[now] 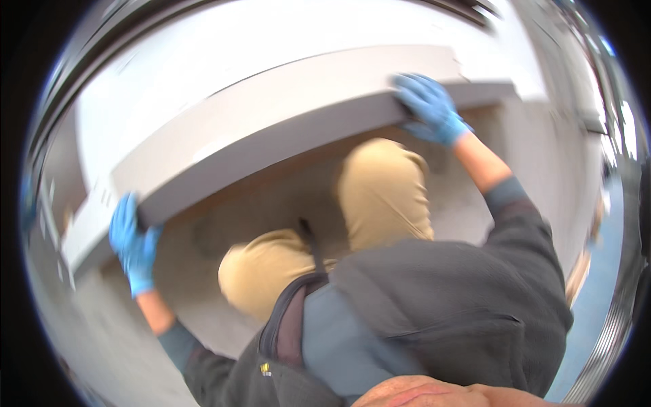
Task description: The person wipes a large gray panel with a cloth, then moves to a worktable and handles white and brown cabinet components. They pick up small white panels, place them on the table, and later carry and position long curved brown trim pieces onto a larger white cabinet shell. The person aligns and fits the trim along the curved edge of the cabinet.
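A long, narrow, box-like grey board [291,139] lies crosswise in front of me, with a pale top and a darker side facing me. It slants from lower left to upper right. My left hand [134,245], in a blue glove, is closed on the board near its left end, thumb toward the middle. The blue-gloved right hand [430,110] grips it toward the right end, fingers over the upper edge and thumb on the near side. Motion smears both sets of fingertips. The board's underside is hidden.
Beyond the board spreads a bright white surface [271,34]. My bent knees [383,183] in tan trousers are close to its near side, above a grey floor [536,176]. A blue strip [603,271] and a ribbed metal edge [603,356] run along the right.
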A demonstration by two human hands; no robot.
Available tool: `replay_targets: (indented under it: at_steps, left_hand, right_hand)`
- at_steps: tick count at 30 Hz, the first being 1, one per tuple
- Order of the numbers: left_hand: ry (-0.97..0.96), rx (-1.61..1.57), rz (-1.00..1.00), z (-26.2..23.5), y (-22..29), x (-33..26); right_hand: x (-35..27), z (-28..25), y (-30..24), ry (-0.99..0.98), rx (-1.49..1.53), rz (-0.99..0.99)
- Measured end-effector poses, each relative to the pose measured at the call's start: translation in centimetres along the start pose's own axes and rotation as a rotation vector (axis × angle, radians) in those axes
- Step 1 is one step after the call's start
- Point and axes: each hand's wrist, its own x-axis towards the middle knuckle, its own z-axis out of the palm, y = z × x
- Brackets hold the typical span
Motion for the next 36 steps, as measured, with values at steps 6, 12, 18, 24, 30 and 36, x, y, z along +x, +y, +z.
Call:
replay_targets:
  at_steps: [6, 12, 18, 24, 30, 36]
  left_hand:
    - [-0.016, 0.180, -0.224, 0.1, 0.3, -1.5]
    - [0.804, -0.007, -0.855, 1.9, -4.5, -4.6]
    - [0.874, -0.253, -1.481, 3.7, -10.1, -7.1]
    - [0.848, -0.263, -1.503, 6.0, -9.8, -5.2]
    - [0.901, -0.263, -1.527, 6.2, -9.5, -4.4]
    - [0.905, -0.279, -1.466, 6.2, -9.2, -4.7]
  right_hand:
    - [-0.2, 0.9, 0.6, 0.016, -0.036, -0.061]
    - [-0.8, 1.6, 1.0, 0.045, -0.074, -0.082]
    - [-1.3, 1.7, 1.3, 0.022, -0.064, -0.061]
    - [-1.2, 1.7, 1.2, 0.009, -0.060, -0.062]
    - [-1.4, 2.0, 1.8, 0.018, -0.045, -0.091]
    - [-1.4, 1.6, 1.7, 0.009, -0.062, -0.094]
